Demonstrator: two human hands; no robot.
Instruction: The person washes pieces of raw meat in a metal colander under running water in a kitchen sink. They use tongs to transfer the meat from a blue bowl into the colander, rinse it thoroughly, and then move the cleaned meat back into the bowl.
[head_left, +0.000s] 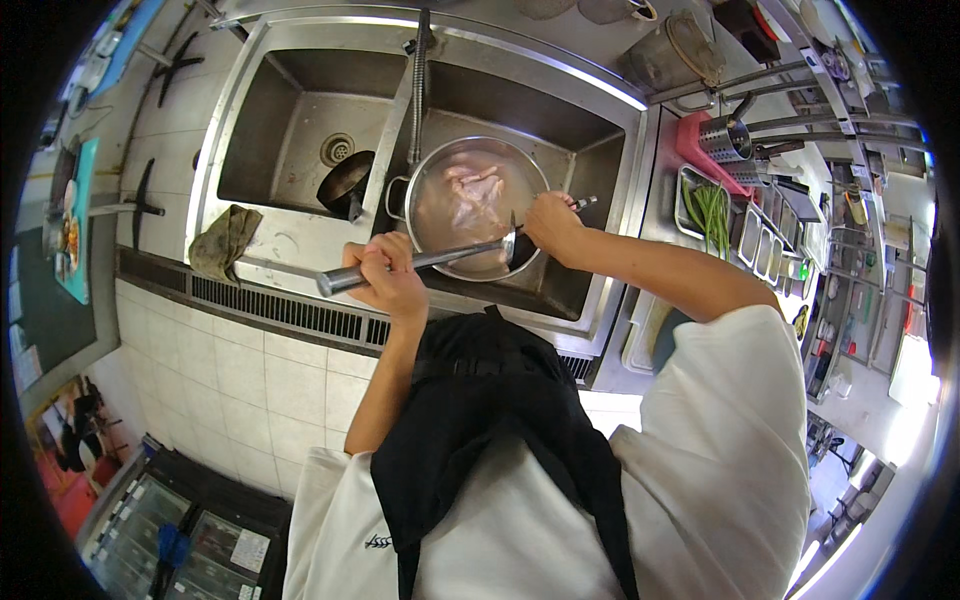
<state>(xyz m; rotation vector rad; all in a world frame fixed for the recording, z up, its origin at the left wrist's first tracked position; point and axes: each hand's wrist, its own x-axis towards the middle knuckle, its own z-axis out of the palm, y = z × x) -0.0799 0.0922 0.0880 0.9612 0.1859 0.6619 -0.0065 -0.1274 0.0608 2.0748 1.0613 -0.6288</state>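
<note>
A wide stainless steel pot (480, 150) stands in the right sink basin, with cloudy liquid and pale raw meat (476, 191) in it. My left hand (386, 274) is wrapped around the thick handle of a long metal utensil (461, 253). Its flat, rounded end lies over the pot's right front part. At the pot's right rim, my right hand (553, 223) grips a second utensil (585, 202), whose metal handle end sticks out past the fingers. Its working end is partly hidden by that hand, beside a dark shape low in the pot.
A flexible metal faucet hose (418, 90) hangs behind the pot. The left basin holds a dark pan (349, 184) near its drain. A dirty cloth (225, 241) drapes over the front ledge. To the right are a tray of green vegetables (705, 210) and a pink utensil holder (694, 139).
</note>
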